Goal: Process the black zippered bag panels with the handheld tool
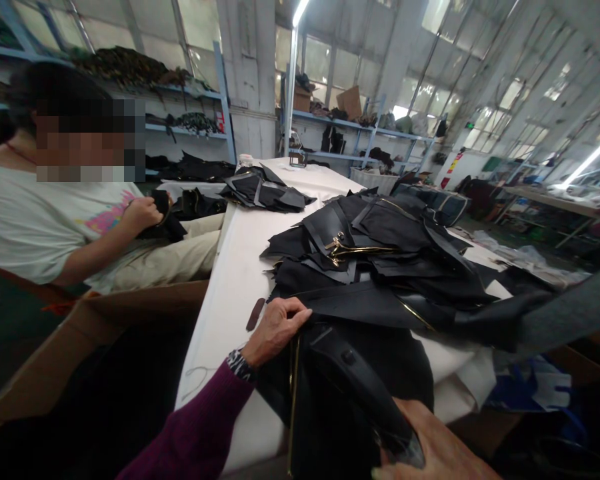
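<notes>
My left hand (275, 330), in a purple sleeve, rests curled on the edge of a black bag piece (360, 373) lying at the near end of the white table (240, 267); its fingers grip the fabric by a thin gold edge. My right hand (430, 447) is at the bottom of the view, partly cut off, holding a black strap (365, 393) that runs across the same piece. Just beyond lies a heap of black cut pieces (380, 253) with gold scissors (353, 249) on top.
A co-worker in a white shirt (30, 220) sits at the left, hands (143, 213) on black material. A cardboard box (105, 333) stands beside the table. A second black pile (265, 190) lies farther up. Blue shelves line the back wall.
</notes>
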`<state>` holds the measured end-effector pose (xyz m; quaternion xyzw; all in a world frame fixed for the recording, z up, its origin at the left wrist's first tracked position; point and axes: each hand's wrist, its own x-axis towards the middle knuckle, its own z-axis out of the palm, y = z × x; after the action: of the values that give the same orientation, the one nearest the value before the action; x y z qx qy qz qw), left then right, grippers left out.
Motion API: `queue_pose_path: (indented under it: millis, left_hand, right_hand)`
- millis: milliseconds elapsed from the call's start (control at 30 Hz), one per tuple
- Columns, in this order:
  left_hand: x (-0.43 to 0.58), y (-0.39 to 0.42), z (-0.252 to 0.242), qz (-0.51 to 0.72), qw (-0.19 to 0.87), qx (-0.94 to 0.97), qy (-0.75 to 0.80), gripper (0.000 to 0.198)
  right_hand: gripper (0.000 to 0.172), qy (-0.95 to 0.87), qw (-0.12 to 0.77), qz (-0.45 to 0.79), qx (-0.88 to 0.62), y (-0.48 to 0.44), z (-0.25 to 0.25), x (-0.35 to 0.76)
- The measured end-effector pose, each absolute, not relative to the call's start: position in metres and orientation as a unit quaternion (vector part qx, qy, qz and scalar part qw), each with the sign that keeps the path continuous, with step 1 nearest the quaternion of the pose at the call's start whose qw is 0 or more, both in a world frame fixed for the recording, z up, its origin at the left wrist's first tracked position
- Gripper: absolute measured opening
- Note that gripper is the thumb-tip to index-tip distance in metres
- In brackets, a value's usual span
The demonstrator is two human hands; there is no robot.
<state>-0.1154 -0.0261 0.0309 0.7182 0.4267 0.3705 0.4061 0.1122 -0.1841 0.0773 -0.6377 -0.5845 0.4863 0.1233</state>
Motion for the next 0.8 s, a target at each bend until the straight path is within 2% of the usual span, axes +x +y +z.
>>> queue_pose_path:
  millis: [133, 300, 400, 567, 700, 800]
  left_hand:
    - [-0.120, -0.025, 0.026, 0.372, 0.456, 0.703, 0.399, 0.031]
    - [-0.124, -0.021, 0.014, 0.355, 0.520, 0.673, 0.387, 0.036]
    - [-0.124, -0.019, 0.010, 0.362, 0.503, 0.682, 0.389, 0.034]
    - [-0.120, -0.026, 0.015, 0.359, 0.394, 0.731, 0.426, 0.032]
    - [-0.108, -0.056, 0.018, 0.445, 0.284, 0.670, 0.522, 0.031]
    - [-0.097, -0.085, 0.013, 0.463, 0.381, 0.575, 0.556, 0.041]
  right_hand:
    - [0.019, -0.615, 0.163, 0.502, -0.586, -0.171, 0.077, 0.101]
    - [0.009, -0.601, 0.176, 0.535, -0.567, -0.160, 0.090, 0.091]
    - [0.015, -0.607, 0.209, 0.507, -0.575, -0.159, 0.100, 0.101]
    - [0.035, -0.601, 0.223, 0.453, -0.619, -0.170, 0.103, 0.136]
    - [0.039, -0.607, 0.219, 0.449, -0.618, -0.182, 0.093, 0.157]
    - [0.042, -0.604, 0.207, 0.460, -0.617, -0.188, 0.086, 0.166]
